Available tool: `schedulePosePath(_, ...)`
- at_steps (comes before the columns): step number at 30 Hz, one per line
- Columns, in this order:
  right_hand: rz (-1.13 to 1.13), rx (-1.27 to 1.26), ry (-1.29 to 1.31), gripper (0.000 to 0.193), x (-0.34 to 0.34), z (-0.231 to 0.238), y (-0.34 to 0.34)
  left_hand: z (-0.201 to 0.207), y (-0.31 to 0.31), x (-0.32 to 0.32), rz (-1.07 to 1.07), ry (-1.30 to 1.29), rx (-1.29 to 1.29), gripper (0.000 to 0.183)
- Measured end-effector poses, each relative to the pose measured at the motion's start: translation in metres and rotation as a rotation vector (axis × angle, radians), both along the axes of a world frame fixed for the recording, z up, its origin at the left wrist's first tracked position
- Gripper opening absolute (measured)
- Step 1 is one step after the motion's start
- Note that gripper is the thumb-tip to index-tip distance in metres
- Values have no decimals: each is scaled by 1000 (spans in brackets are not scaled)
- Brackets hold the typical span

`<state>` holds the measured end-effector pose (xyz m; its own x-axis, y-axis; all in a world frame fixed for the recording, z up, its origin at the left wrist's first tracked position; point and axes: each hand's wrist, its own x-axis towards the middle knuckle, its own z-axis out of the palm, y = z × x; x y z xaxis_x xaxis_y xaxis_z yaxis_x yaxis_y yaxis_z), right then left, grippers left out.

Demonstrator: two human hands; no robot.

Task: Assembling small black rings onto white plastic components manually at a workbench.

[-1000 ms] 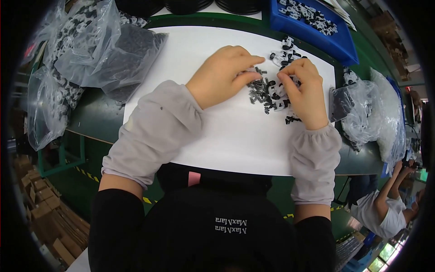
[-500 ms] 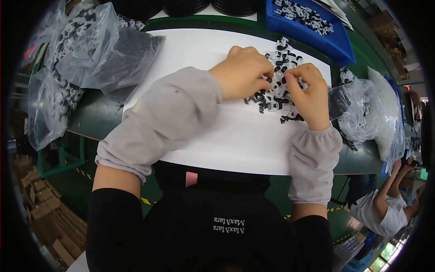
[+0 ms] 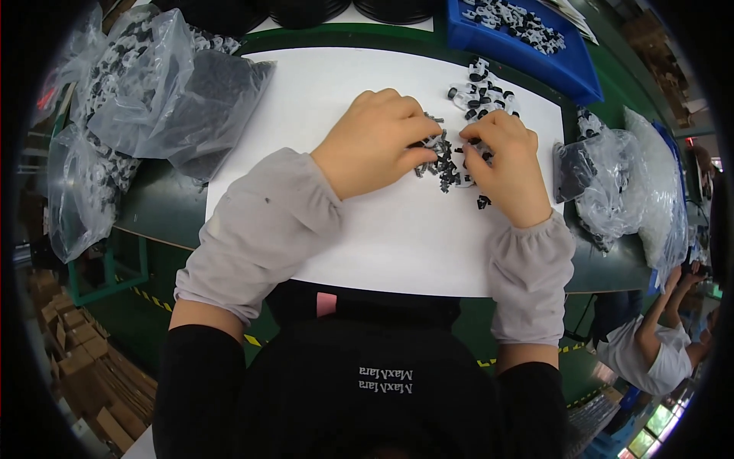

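Observation:
Small dark grey plastic pieces (image 3: 446, 174) lie in a loose heap on a white sheet (image 3: 367, 245). My left hand (image 3: 376, 141) is at the heap's left side, its fingers curled and thumb bent toward the forefinger. Whatever is between those fingertips is too small to make out. On the other side, my right hand (image 3: 508, 162) is closed, thumb and forefinger at a few dark and white bits. What it grips is partly hidden by the fingers. White-and-black plastic parts (image 3: 480, 93) are spread just beyond my right hand.
A blue bin (image 3: 577, 79) of similar parts stands at the far right. Clear bags of parts lie on the left (image 3: 145, 99) and right (image 3: 612, 176) of the dark table (image 3: 157, 195). Black round things (image 3: 310, 11) sit at the back. Another person (image 3: 646, 348) is at the right.
My left hand has moved left and slightly nearer me; my right hand has shifted left. The dark heap now shows more between them, and fewer white-and-black parts lie around my fingers.

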<state>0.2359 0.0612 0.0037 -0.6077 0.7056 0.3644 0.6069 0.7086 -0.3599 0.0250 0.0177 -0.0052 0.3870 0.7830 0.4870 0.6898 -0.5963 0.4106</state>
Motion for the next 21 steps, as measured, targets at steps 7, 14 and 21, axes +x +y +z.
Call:
schedulePosePath(7, 2, -60, 12, 6, -12, -3, -3, -10, 1, 2, 57, -11, 20, 12)
schedulePosePath(14, 40, -55, 3, 6, -17, -4, -6, 7, -5, -2, 171, -808, -330, 24)
schedulePosePath(21, 49, -44, 44, 7, -16, -5, -4, 7, -8, -6, 179, -752, -533, 27)
